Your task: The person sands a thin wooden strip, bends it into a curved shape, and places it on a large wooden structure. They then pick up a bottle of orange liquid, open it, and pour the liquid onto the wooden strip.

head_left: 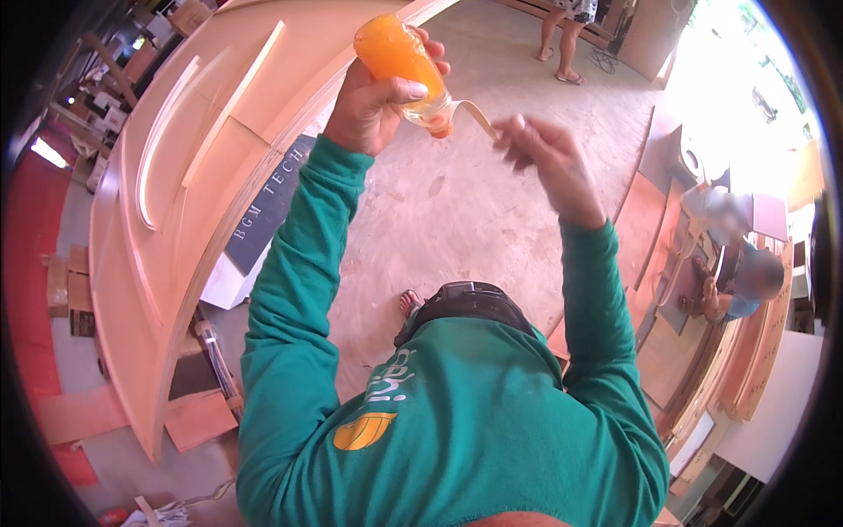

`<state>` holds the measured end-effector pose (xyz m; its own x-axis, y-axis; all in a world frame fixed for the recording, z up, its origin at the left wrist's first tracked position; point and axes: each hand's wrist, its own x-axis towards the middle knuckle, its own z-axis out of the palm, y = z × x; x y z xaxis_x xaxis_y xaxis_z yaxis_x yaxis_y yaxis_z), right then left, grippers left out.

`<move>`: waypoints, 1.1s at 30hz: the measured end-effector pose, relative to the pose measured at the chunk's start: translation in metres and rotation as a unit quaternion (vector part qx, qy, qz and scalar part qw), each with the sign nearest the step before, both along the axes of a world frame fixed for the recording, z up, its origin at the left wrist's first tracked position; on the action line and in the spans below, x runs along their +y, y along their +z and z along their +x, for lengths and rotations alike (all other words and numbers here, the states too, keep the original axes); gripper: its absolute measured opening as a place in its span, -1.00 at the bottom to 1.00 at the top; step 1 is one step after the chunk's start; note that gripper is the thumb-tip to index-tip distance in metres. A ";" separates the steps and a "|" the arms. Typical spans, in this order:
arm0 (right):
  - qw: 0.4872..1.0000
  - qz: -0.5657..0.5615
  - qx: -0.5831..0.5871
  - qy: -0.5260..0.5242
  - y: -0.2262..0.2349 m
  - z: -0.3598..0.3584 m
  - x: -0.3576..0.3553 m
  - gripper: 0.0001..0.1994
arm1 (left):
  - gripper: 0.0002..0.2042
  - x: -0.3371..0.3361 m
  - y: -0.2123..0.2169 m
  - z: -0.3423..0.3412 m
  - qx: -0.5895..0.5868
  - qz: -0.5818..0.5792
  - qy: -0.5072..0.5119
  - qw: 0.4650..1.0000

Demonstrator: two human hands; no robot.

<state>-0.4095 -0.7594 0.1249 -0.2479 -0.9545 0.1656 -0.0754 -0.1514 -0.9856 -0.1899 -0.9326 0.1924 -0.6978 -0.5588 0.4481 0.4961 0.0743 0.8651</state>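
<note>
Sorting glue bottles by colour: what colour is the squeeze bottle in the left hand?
Orange, with an orange nozzle; the squeeze bottle shows best in the head view.

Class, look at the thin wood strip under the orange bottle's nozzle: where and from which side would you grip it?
Grip the thin wood strip at its free end, from the right, as the right hand does. It is narrow and curves away from the nozzle of the orange bottle, which the left hand holds tipped over its other end.

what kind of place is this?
Probably a woodworking shop. Large curved plywood panels stand on a concrete floor, with more wood pieces where another person works. The left hand tips an orange bottle onto a thin strip by the right hand.
</note>
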 end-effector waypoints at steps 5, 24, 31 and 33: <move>0.943 0.121 -0.301 0.081 -0.031 0.034 -0.010 -0.48 | -0.41 -0.011 0.004 -0.004 -0.046 -0.052 -0.028 0.997; 0.999 0.014 0.032 -0.008 -0.054 0.036 -0.014 -0.65 | -0.35 -0.007 -0.012 0.022 0.016 0.065 0.050 0.997; 0.982 0.124 -0.093 0.110 -0.039 0.053 0.004 -0.62 | -0.32 -0.005 -0.016 0.018 0.018 0.070 0.136 0.988; 0.984 0.124 -0.071 0.105 -0.046 0.055 0.003 -0.63 | -0.35 -0.005 -0.014 0.017 0.015 0.067 0.126 0.990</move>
